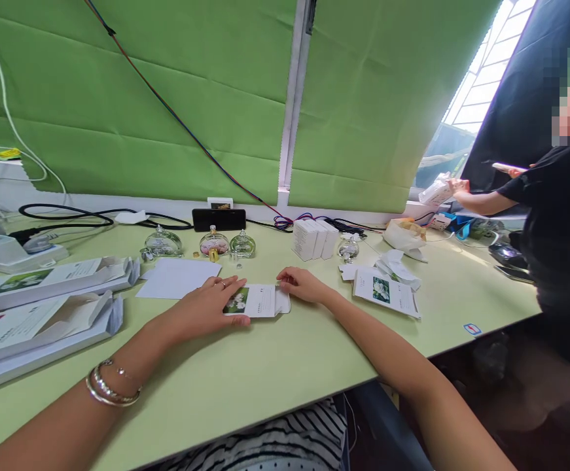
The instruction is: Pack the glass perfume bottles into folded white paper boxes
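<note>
A small flat white carton with a white-flower picture lies on the table in front of me. My left hand holds its left end, thumb along the near edge and fingers along the far edge. At the right end, a white flap sticks out. My right hand is beside that flap with its fingers curled; what they pinch, if anything, is hidden. Beyond the carton stand glass perfume bottles: a green one, a pink one and a larger clear-green one. A gold cap sits near them.
Long white cartons are stacked at left. White paper lies behind my left hand. Small white boxes and another bottle stand at the back. An opened flower carton lies right. A person in black stands far right, holding things.
</note>
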Available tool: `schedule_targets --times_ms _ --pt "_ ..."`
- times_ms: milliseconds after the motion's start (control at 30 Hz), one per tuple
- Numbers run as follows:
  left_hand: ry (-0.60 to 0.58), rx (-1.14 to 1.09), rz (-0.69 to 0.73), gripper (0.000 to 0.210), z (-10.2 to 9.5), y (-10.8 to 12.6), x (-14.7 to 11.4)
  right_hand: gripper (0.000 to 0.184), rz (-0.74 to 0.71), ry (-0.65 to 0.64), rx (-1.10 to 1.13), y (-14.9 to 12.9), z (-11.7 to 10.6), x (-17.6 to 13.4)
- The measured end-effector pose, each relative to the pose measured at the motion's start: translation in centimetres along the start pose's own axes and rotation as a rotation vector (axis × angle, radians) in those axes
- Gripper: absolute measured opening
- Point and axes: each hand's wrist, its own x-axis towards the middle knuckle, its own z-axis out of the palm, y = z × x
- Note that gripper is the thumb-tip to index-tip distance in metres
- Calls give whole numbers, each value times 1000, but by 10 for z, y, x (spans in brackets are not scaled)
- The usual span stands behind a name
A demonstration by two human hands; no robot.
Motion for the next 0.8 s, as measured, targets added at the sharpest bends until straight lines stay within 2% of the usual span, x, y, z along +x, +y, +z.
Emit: schedule_targets --times_ms 100,200,433,500,567,633,733,800 --pt "-18 -2 23 96 -2 4 0 14 33 62 -20 2 2 2" --pt "28 20 -13 93 -2 5 3 15 57 67 7 7 3 3" --pt "62 -133 -65 94 2 -5 14 30 29 -47 83 10 -5 3" --pt "65 -155 -78 94 2 -7 15 35 61 -127 139 10 -12 0" --pt "66 -173 -85 94 2 -7 16 44 60 -240 205 10 -20 -3" --pt "69 -188 -79 93 2 -7 15 61 35 -327 223 9 -27 -6" --pt "73 -196 -67 91 2 -7 14 91 31 -349 159 6 -29 -10" --pt "72 -198 -69 91 1 -7 14 98 44 -318 126 4 -27 -10"
